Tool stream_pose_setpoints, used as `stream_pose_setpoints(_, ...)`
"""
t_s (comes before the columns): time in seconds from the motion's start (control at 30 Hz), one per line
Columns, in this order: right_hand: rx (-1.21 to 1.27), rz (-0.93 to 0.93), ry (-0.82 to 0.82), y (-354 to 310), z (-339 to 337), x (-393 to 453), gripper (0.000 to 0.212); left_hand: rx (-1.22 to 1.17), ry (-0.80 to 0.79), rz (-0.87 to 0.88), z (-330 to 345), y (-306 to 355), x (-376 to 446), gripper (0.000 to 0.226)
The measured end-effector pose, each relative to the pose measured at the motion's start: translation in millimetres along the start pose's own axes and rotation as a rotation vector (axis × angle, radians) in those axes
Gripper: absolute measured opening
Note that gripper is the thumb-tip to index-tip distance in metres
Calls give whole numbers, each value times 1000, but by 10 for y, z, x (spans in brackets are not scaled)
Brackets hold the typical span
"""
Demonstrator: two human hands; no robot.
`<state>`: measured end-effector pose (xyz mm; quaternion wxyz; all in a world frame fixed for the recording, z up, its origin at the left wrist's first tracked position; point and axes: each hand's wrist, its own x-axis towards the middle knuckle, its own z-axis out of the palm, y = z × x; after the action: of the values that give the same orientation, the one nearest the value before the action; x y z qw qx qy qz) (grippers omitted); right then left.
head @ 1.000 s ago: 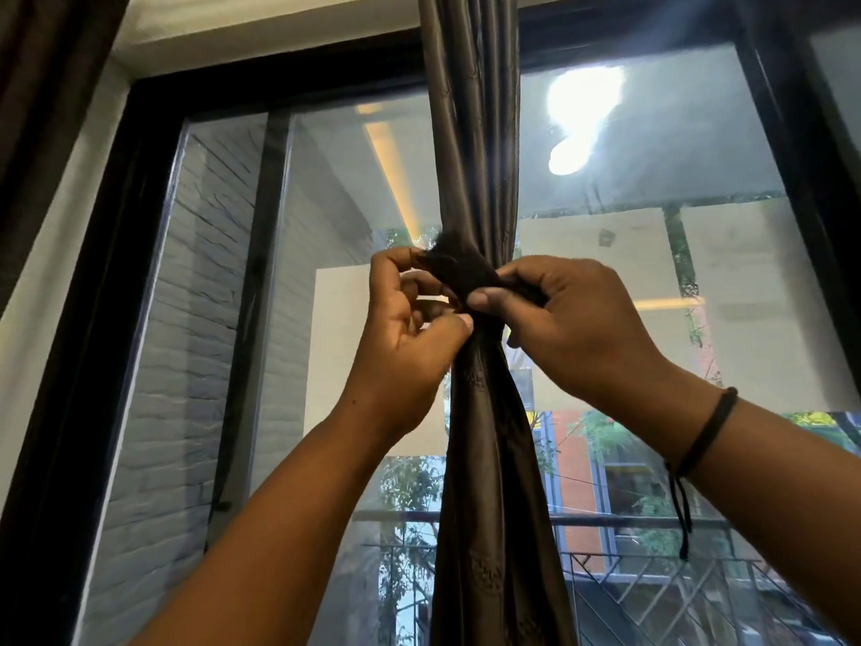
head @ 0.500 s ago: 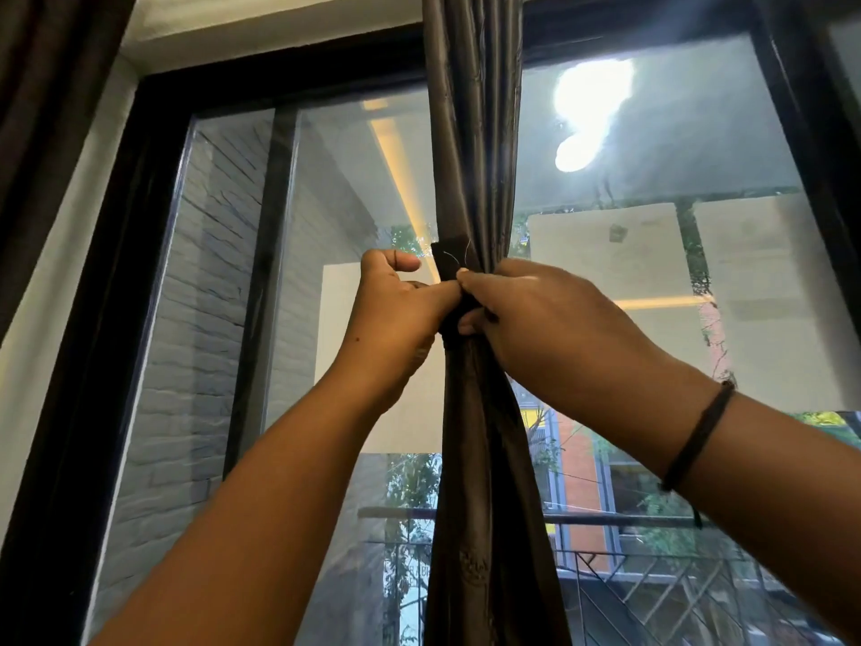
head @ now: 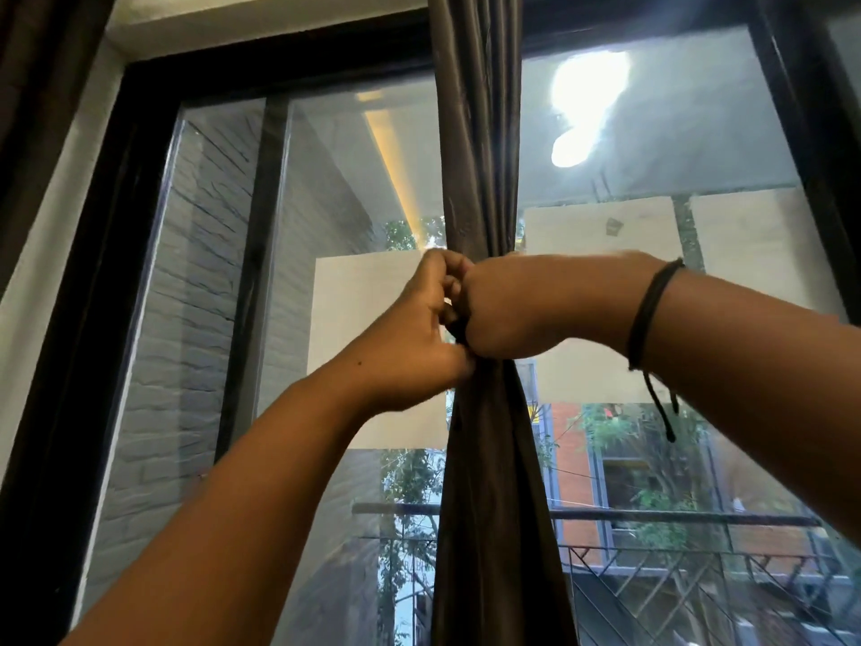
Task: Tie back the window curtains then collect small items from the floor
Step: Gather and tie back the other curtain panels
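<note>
we are at the window with the brown curtain point(head: 480, 156) gathered into one narrow bunch in front of the glass. both our hands meet at its waist. our left hand point(head: 419, 333) has its fingers curled in against the bunch, and our right hand point(head: 522, 305) is fisted right beside it, knuckles touching the left. between them a scrap of dark tie-back point(head: 459, 326) shows, and both hands seem to pinch it, though most of the band is hidden behind our fingers. a black cord bracelet point(head: 652, 310) sits on the right wrist.

we judge the task to be in its first half. the curtain is already pulled together and cinched, since it flares out again below our hands. the fastening looks nearly finished, but we cannot tell whether the knot or closure is secure. another dark curtain point(head: 42, 76) hangs at the far left edge by the window frame point(head: 140, 179); whether it is tied we cannot see. the floor is out of view, so the collecting of small items appears not yet begun.
</note>
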<state>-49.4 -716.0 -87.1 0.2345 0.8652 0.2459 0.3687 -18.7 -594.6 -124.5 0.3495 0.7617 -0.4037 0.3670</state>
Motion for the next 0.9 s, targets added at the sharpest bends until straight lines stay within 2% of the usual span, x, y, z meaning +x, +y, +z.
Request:
stream_pose_setpoints(0.07, 32, 52, -140, -16, -115, 6, 23, 9, 21, 29, 74, -20, -22, 64)
stream_pose_setpoints(0.13, 54, 115, -193, 5, -133, 9, 28, 90, 222, 87, 173, -64, -36, 64)
stream_pose_setpoints(0.2, 231, 164, -126, 75, -154, 47, 28, 264, 486, 121, 278, -123, -90, 57)
stream_pose_setpoints(0.27, 331, 148, -23, 153, -148, 44, 24, 263, 601, 105, 361, -141, -194, 35)
stream_pose_setpoints(0.33, 402, 135, 12, 258, -88, 71, 20, 197, 537, 38, 425, -126, -272, 20)
stream_pose_setpoints(0.4, 432, 94, -63, 284, -70, 76, 13, 236, 476, -38, 467, -141, -285, 23)
stream_pose_setpoints(0.47, 553, 80, -100, 337, -60, 76, 16, 365, 483, -36, 456, -159, -241, 25)
stream_pose_setpoints(0.6, 890, 66, -78, 578, -11, 48, 22, 523, 428, 13, 424, -210, -180, 29)
stream_pose_setpoints(0.7, 1071, 84, -66, 705, 33, 12, 15, 504, 384, 14, 493, -244, -194, 33)
stream_pose_setpoints(0.77, 1043, 111, 18, 703, 88, 3, 7, 477, 377, -1, 545, -275, -189, 35)
stream_pose_setpoints(0.8, 1003, 137, 86, 683, 120, 1, 10, 465, 378, -4, 569, -284, -179, 37)
stream_pose_setpoints(0.9, 1027, 267, 418, 595, 296, 42, 17, 433, 376, 5, 680, -285, -170, 40)
